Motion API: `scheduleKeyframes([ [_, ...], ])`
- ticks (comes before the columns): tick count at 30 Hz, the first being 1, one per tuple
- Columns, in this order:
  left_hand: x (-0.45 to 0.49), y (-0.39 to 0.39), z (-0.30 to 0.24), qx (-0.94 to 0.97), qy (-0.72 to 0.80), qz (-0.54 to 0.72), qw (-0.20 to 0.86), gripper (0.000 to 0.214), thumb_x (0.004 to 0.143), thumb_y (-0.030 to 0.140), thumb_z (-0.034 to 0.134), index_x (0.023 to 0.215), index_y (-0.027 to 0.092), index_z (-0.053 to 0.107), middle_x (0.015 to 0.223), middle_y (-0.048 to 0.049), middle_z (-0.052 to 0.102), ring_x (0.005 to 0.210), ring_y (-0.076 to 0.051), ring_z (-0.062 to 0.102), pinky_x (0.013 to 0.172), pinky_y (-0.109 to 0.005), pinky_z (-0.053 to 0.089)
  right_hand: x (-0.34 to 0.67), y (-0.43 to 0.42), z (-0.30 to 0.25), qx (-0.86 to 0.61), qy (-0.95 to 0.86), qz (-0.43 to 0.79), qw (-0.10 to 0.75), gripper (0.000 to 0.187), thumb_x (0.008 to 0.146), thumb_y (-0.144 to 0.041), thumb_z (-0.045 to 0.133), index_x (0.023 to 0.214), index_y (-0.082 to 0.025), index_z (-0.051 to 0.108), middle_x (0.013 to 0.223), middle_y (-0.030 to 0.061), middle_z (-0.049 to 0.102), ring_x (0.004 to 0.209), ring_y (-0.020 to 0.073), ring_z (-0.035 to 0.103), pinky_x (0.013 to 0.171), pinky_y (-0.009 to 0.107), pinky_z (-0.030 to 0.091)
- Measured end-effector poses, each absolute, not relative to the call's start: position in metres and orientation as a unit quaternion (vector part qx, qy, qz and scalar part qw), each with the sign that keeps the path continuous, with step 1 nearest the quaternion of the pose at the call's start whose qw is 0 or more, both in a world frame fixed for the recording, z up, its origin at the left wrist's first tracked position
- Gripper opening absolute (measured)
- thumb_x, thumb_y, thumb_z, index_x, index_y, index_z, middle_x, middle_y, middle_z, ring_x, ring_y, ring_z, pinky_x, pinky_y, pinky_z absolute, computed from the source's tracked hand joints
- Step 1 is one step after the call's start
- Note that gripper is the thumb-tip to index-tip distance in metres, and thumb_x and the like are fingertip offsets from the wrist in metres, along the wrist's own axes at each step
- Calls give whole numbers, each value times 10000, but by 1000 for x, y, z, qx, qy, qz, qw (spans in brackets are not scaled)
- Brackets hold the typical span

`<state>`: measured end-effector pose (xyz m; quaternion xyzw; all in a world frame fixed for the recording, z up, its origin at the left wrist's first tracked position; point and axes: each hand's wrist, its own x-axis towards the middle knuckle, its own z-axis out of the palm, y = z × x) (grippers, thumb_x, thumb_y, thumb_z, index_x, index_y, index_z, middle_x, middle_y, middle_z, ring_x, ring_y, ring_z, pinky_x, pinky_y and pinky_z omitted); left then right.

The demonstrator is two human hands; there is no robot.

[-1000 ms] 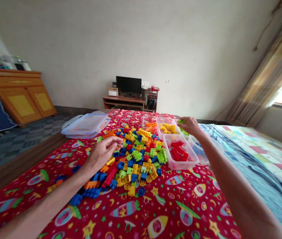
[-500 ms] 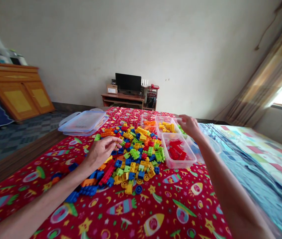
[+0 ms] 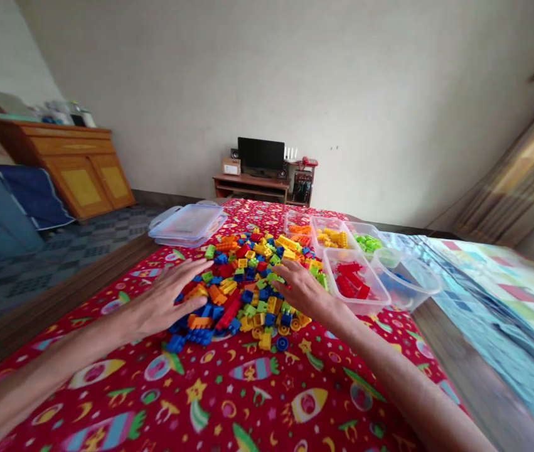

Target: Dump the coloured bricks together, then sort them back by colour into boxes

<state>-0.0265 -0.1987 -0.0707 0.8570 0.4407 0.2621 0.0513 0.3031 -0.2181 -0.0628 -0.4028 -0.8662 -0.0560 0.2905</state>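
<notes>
Apparently, picking through the mixed toy-brick pile [image 3: 250, 274], centre, was the step. Left hand [image 3: 175, 292] spanned its 9 o'clock edge, thumb and fingers wide, empty. Right hand [image 3: 303, 287] reached over its 3 o'clock side, fingers curved; whether they gripped anything, could not tell. Clear plastic tubs [image 3: 365, 306], contents colour-grouped, stood at 2 o'clock. Next move seemingly called for a fingertip pinch.

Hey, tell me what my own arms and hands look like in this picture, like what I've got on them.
Your left hand and right hand are bare, with no gloves and no ring that I can see. The left forearm and right forearm show no sleeve, watch or bracelet, and no clear markings.
</notes>
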Motion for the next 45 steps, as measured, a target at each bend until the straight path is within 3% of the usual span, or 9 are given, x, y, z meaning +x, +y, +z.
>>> scheduleKeyframes([
  [4, -69, -232, -124, 860, 458, 220, 39, 958, 747, 709, 534, 1523, 292, 159, 1574, -124, 229, 1390, -391, 304, 1072, -515, 349, 293, -216, -74, -390, -872, -68, 287, 349, 922, -344, 526, 1234, -192, 566, 1214, 168, 583, 1151, 266, 560, 933, 420, 508],
  [8, -60, -240, -145, 856, 467, 222, -7, 1156, 562, 792, 644, 1513, 303, 206, 1582, -140, 189, 1384, -465, 256, 1062, -577, 328, 280, -215, -79, -390, -880, -65, 263, 361, 925, -366, 511, 1221, -169, 574, 1231, 188, 571, 1170, 287, 536, 955, 462, 491],
  [11, -30, -229, -140, 857, 452, 248, 5, 1060, 632, 734, 649, 1502, 290, 238, 1553, -140, 263, 1373, -417, 303, 1085, -538, 319, 276, -217, -80, -389, -881, -64, 260, 355, 930, -324, 501, 1229, -143, 566, 1274, 203, 539, 1222, 288, 490, 993, 469, 464],
  [15, 9, -207, -128, 854, 427, 297, 13, 1004, 646, 710, 661, 1474, 262, 314, 1544, -155, 243, 1376, -408, 278, 1103, -556, 280, 277, -218, -81, -390, -880, -68, 261, 358, 944, -307, 465, 1233, -121, 565, 1283, 218, 527, 1252, 294, 460, 1020, 475, 442],
  [25, 72, -169, -88, 865, 392, 310, 41, 914, 652, 708, 666, 1399, 229, 451, 1485, -167, 317, 1369, -394, 278, 1129, -539, 228, 292, -217, -65, -419, -855, -63, 299, 335, 913, -192, 441, 1227, -158, 553, 1133, 171, 587, 1127, 276, 541, 960, 438, 484],
  [33, 112, -143, -64, 863, 371, 334, 84, 951, 690, 719, 627, 1437, 183, 386, 1464, -171, 393, 1369, -349, 331, 1136, -491, 262, 315, -208, -67, -405, -829, -104, 371, 512, 865, -111, 432, 1373, -171, 421, 1135, 154, 609, 1086, 274, 563, 951, 476, 475],
  [36, 119, -140, -65, 857, 360, 350, 114, 807, 803, 667, 536, 1425, 174, 388, 1446, -151, 446, 1342, -298, 400, 1122, -445, 312, 318, -202, -68, -417, -814, -109, 389, 541, 853, -90, 428, 1388, -170, 419, 1165, 163, 606, 1118, 281, 555, 931, 479, 483],
  [40, 114, -138, -65, 829, 373, 406, 95, 475, 954, 462, 338, 1251, 166, 561, 1292, -105, 605, 1210, -231, 545, 1068, -402, 392, 316, -202, -60, -416, -812, -94, 399, 450, 856, -71, 421, 1289, -148, 514, 1133, 162, 626, 1063, 258, 581, 885, 429, 502],
  [45, 91, -131, -54, 772, 443, 452, 50, 416, 945, 338, 292, 1006, 161, 664, 1013, -84, 715, 962, -199, 654, 914, -333, 495, 307, -210, -47, -403, -829, -92, 376, 266, 900, -78, 406, 1052, -145, 613, 1049, 136, 656, 980, 214, 594, 832, 336, 484],
])
